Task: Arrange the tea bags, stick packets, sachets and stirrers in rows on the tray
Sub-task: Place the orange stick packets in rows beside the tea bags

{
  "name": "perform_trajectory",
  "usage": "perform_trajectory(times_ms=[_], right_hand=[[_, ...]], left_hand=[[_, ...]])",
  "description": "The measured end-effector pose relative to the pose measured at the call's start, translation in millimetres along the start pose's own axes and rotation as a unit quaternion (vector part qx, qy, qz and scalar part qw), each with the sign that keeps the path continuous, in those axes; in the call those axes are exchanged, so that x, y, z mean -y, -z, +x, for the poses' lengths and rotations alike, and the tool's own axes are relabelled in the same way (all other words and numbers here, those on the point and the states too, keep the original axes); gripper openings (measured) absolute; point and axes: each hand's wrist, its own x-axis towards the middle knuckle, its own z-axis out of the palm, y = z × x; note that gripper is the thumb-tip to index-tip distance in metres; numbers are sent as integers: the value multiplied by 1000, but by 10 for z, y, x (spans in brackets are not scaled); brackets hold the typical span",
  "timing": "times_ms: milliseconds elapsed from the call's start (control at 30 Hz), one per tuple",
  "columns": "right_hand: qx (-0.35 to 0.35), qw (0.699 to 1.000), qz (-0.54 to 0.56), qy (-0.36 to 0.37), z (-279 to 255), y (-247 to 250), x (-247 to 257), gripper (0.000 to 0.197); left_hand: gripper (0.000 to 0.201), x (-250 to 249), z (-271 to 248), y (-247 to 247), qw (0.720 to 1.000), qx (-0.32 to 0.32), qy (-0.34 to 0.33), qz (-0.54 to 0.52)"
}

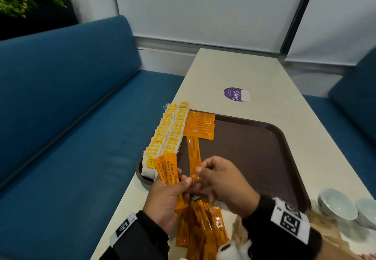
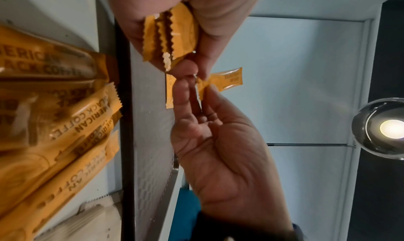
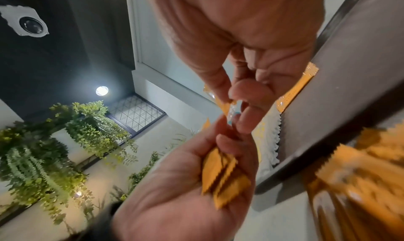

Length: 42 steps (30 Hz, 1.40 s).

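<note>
My left hand (image 1: pixel 179 184) grips a few orange stick packets (image 1: pixel 165 170) marked American Black Coffee, fanned upward over the tray's near left corner. Right beside it, my right hand (image 1: pixel 205 170) pinches the near end of one orange stick packet (image 1: pixel 193 156), which points away over the brown tray (image 1: pixel 254 141). Two rows of yellow tea bags (image 1: pixel 168 133) run along the tray's left side. A row of orange stick packets (image 1: pixel 200 124) lies at its far left. The left wrist view shows the bundle's crimped ends (image 2: pixel 172 35) in my left hand and the pinched packet (image 2: pixel 227 79).
A pile of loose orange stick packets (image 1: pixel 201 225) lies on the white table near me, with white sachets (image 2: pixel 91 218) beside it. Two white bowls (image 1: pixel 337 205) stand at the right. A purple sticker (image 1: pixel 234 94) lies beyond the tray. A blue bench (image 1: pixel 71 117) runs along the left.
</note>
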Motion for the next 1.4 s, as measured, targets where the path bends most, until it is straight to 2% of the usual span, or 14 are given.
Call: perform_trajectory(times_ms=[67, 167, 300, 400, 500, 633, 700, 800, 900, 1000, 1067, 1233, 1333, 1400], right_hand=[[-29, 999, -20, 12, 189, 96, 73, 6], [-85, 988, -123, 30, 565, 359, 174, 9], [-105, 976, -189, -9, 1056, 587, 154, 14], [-98, 977, -182, -53, 1304, 595, 112, 17], [-104, 974, -187, -75, 1471, 539, 114, 17], [-111, 967, -189, -131, 1635, 471, 170, 9], [-94, 953, -236, -166, 1686, 431, 214, 3], [-86, 927, -309, -195, 1751, 410, 243, 23], [-99, 913, -336, -209, 1789, 401, 242, 25], [-115, 892, -408, -160, 1855, 409, 164, 34], [-127, 891, -413, -140, 1861, 437, 124, 38], [-124, 914, -369, -119, 1764, 567, 131, 28], [-107, 949, -295, -38, 1478, 602, 235, 21], [-60, 969, -240, 22, 1100, 551, 319, 17]], left_hand=[[17, -6, 26, 7, 1000, -11, 13, -12], [12, -18, 51, 45, 1000, -13, 28, -8], [31, -28, 69, 107, 999, 3, 50, -12], [44, -38, 82, 146, 996, 12, 80, -26], [48, -49, 108, 186, 995, 19, 93, -29], [43, -66, 119, 219, 995, 29, 88, -40], [39, -70, 120, 227, 995, 32, 87, -46], [29, -72, 125, 241, 994, 30, 89, -57], [23, -66, 128, 259, 993, 28, 90, -72], [22, -61, 117, 262, 994, 25, 82, -70], [20, -69, 99, 247, 995, 27, 76, -62], [17, -78, 52, 207, 997, 32, 57, -34], [16, -86, 32, 197, 998, 34, 51, -20], [14, -94, 9, 165, 998, 34, 50, -18]])
